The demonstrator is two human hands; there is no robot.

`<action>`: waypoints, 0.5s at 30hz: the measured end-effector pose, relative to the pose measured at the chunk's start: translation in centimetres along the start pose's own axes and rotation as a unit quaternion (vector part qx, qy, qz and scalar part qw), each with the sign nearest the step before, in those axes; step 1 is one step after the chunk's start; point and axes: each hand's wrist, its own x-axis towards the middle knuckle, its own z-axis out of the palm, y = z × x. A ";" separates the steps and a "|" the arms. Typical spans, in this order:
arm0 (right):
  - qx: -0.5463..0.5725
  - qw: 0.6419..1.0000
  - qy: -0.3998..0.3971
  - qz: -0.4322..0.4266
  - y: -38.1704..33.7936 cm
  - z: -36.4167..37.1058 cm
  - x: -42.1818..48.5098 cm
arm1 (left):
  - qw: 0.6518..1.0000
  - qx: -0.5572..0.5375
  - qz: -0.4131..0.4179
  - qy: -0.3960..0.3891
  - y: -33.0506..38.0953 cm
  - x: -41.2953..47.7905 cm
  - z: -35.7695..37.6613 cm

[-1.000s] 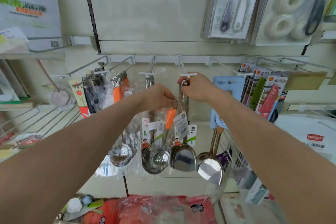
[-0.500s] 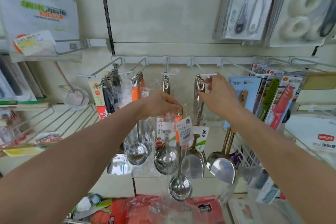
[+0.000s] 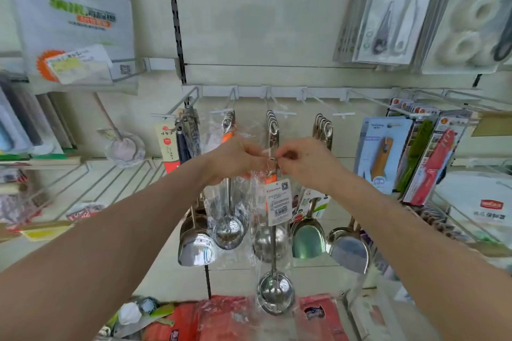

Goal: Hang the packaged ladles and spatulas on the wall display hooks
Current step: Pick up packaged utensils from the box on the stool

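Pinching the top ring of the bagged ladle (image 3: 275, 295) from either side, the left hand (image 3: 235, 159) and right hand (image 3: 307, 162) held it dangling just below the middle display hook (image 3: 286, 113), seemingly to steady its ring for threading

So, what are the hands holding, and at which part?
Left hand and right hand both pinch the packaged ladle at its handle's top end, near the hanging loop.
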 end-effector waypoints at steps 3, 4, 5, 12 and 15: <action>0.077 0.995 -0.052 0.038 -1.0 0.6 0.2 | 1.000 -0.021 -0.010 0.014 -0.6 -0.8 -1.1; 0.096 0.992 -0.070 0.046 -1.5 0.8 0.2 | 0.999 -0.029 -0.016 0.019 -0.8 -1.0 -1.4; 0.102 0.990 -0.077 0.051 -1.9 1.0 0.2 | 0.999 -0.037 -0.021 0.023 -1.0 -1.1 -1.7; 0.132 0.989 -0.057 0.037 -3.8 2.2 0.9 | 0.989 -0.146 -0.038 -0.008 -1.5 -2.8 -3.5; 0.176 0.983 -0.045 0.040 -4.4 2.1 0.9 | 0.973 -0.222 -0.035 -0.045 -1.5 -3.4 -3.6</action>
